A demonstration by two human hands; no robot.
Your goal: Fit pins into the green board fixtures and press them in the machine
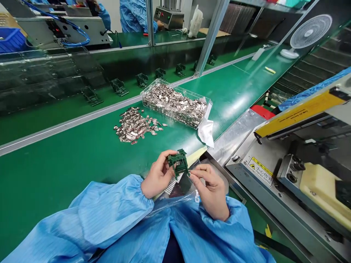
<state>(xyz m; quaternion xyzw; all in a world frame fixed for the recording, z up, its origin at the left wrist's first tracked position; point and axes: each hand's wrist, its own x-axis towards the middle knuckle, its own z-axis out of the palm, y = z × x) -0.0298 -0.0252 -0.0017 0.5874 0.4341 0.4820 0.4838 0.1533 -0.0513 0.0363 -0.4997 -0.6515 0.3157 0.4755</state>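
Observation:
My left hand [157, 177] is closed around a dark green plastic housing [179, 163], an open frame with small shiny metal bits inside. At the housing's lower right corner, the thumb and index finger of my right hand [210, 186] come together in a pinch. What lies between those fingertips is too small to make out. Beyond my hands, a loose pile of small metal clips [134, 126] lies on the green bench. Behind it stands a clear plastic box [175, 114] full of similar metal pieces.
A press-like machine [260, 171] with a warning label stands close on my right. Several green housings [119, 87] sit in a row on the conveyor [68, 100] beyond the metal rail. White paper [206, 133] hangs by the box. Farther off are a fan [309, 33] and a co-worker's blue sleeve [137, 16].

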